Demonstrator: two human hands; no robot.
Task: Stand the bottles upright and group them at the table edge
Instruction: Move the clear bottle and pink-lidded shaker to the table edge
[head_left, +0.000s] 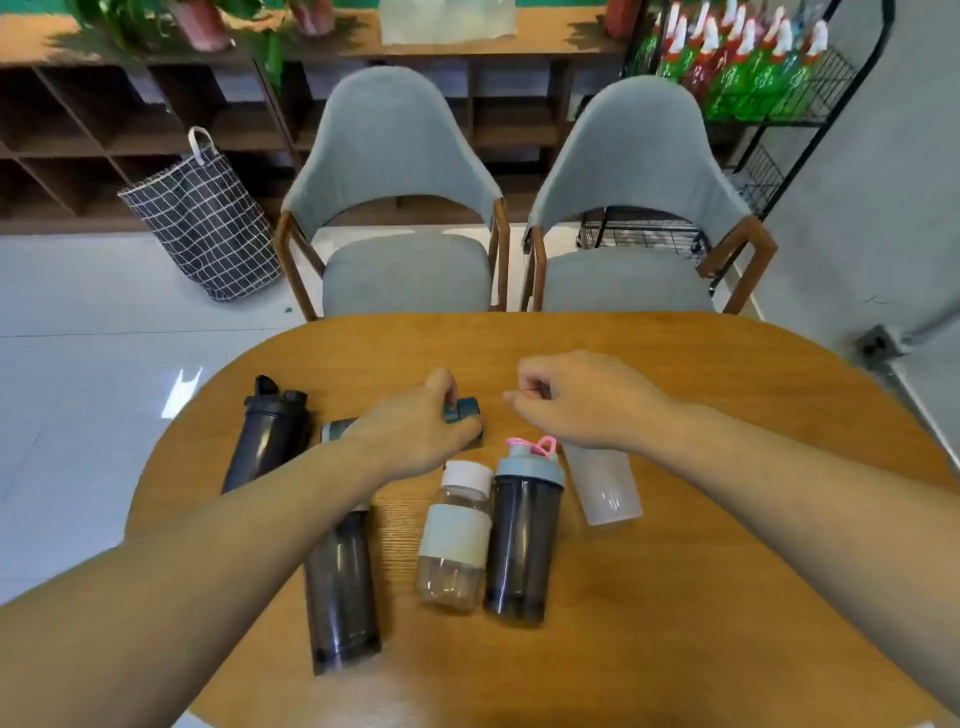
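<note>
Gripping a small dark-teal plastic lid was the left hand; the right hand, clenched on nothing, hung just right of it over the oval wooden table.

Bare left hand, bare right hand, bare forearms

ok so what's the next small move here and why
Probably lift the teal lid off the table: the left hand grips it, while the right hand hovers curled and empty beside it. Where the lid belongs is unclear.
</note>
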